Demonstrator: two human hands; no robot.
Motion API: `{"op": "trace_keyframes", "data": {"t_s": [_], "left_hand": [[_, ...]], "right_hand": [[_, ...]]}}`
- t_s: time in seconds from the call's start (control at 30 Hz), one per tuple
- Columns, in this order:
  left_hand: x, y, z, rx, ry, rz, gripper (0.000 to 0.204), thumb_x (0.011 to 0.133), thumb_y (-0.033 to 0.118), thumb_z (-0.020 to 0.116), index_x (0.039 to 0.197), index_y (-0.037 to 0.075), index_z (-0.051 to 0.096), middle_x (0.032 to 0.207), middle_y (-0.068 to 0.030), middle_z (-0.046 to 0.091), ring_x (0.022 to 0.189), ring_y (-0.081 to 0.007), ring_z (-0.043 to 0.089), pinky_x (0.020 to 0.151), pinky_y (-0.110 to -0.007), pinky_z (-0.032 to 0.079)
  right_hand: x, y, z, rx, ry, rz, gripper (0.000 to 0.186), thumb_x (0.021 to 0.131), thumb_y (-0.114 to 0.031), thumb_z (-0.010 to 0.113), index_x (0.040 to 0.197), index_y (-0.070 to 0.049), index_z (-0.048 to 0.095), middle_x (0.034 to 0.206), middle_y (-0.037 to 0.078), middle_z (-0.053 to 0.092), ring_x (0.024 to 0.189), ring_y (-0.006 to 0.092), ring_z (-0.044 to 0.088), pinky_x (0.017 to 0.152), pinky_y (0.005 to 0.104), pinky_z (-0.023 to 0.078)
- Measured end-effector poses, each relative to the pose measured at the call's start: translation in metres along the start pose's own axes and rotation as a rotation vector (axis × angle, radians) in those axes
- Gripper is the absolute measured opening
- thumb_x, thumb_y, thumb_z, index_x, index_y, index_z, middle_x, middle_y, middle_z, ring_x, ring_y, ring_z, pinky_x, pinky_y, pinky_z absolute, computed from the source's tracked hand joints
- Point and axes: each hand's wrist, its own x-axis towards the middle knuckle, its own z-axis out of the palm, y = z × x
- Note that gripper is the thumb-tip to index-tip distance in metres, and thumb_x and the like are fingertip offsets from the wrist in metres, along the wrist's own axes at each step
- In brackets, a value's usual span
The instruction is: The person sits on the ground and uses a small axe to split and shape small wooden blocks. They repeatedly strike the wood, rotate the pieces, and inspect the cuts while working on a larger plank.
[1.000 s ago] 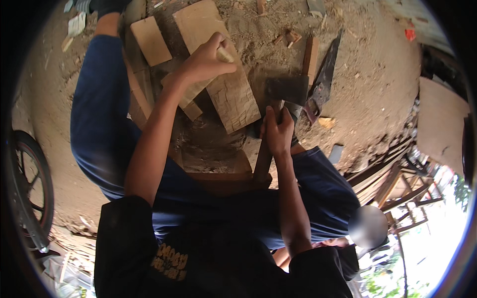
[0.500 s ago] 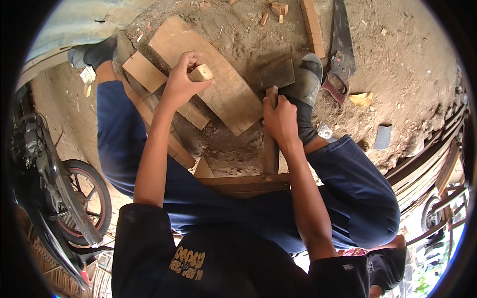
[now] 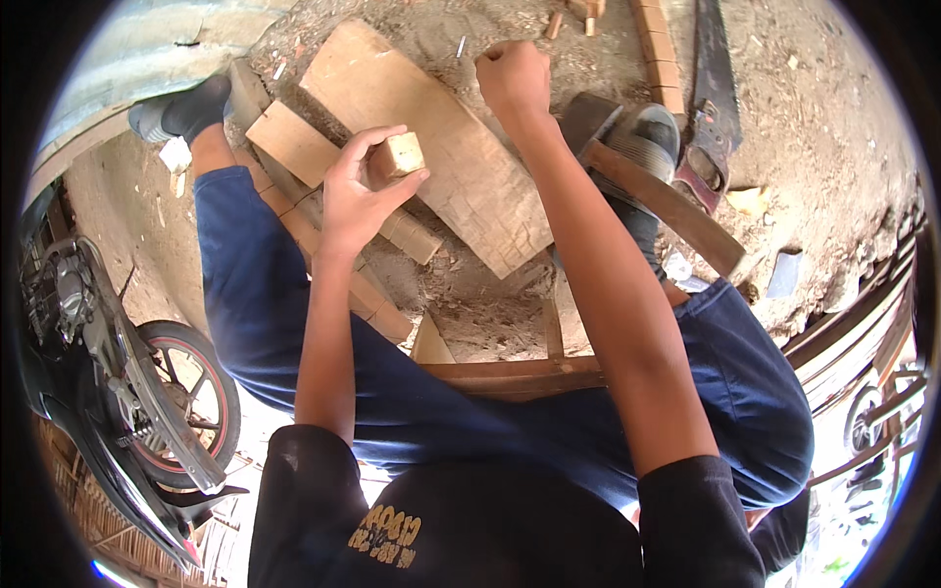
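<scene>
My left hand point(image 3: 355, 191) is closed around a small, pale wooden block point(image 3: 403, 155), its end face turned up, above a wide plank point(image 3: 431, 137). My right hand point(image 3: 517, 83) is over the ground beyond the plank's right edge, fingers curled in. Whatever it may hold is hidden. A hatchet lies by my right foot, its dark head point(image 3: 588, 120) beside the shoe and its wooden handle point(image 3: 671, 208) slanting across the foot. Left of the plank lie a short board point(image 3: 286, 143) and a scored wooden strip point(image 3: 410, 235).
A handsaw point(image 3: 711, 127) lies right of my right foot, near a row of blocks point(image 3: 659, 54). Small wood pieces point(image 3: 588, 12) are at the far edge. A wooden bar point(image 3: 520, 377) crosses before my lap. A motorcycle point(image 3: 127, 363) stands at left.
My right hand has let go of the hatchet and moved forward and left. The hatchet now rests slanted by my right foot. My left hand still holds the wooden block, slightly nearer me.
</scene>
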Motion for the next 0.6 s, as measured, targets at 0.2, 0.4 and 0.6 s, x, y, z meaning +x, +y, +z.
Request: {"op": "trace_keyframes", "data": {"t_s": [0.2,0.4,0.6], "left_hand": [[0.003,-0.005,-0.004,-0.047,0.093,-0.009,0.05,0.079,0.004,0.085,0.124,0.001,0.064,0.117,-0.0065,0.068,0.107,-0.0133,0.063,0.095,-0.03,0.051],[0.004,-0.01,-0.004,-0.027,0.084,0.007,0.052,0.079,0.006,0.085,0.126,0.004,0.065,0.118,-0.0068,0.068,0.106,-0.0139,0.064,0.094,-0.031,0.052],[0.006,-0.01,-0.002,0.009,0.089,0.023,0.052,0.079,0.005,0.084,0.127,0.005,0.064,0.119,-0.0065,0.068,0.108,-0.0143,0.064,0.094,-0.031,0.052]], "right_hand": [[0.012,-0.019,0.046,-0.162,0.014,-0.003,0.022,0.084,-0.02,0.07,0.092,-0.002,0.078,0.092,0.024,0.074,0.088,0.0399,0.072,0.085,0.0463,0.057],[0.014,-0.032,0.051,-0.345,-0.029,0.028,0.018,0.083,-0.012,0.069,0.09,0.004,0.074,0.098,0.027,0.072,0.094,0.0406,0.072,0.084,0.0446,0.059],[0.023,-0.021,0.05,-0.352,-0.026,0.032,0.023,0.082,-0.015,0.071,0.093,0.005,0.074,0.101,0.029,0.072,0.098,0.0421,0.072,0.086,0.0462,0.059]]}}
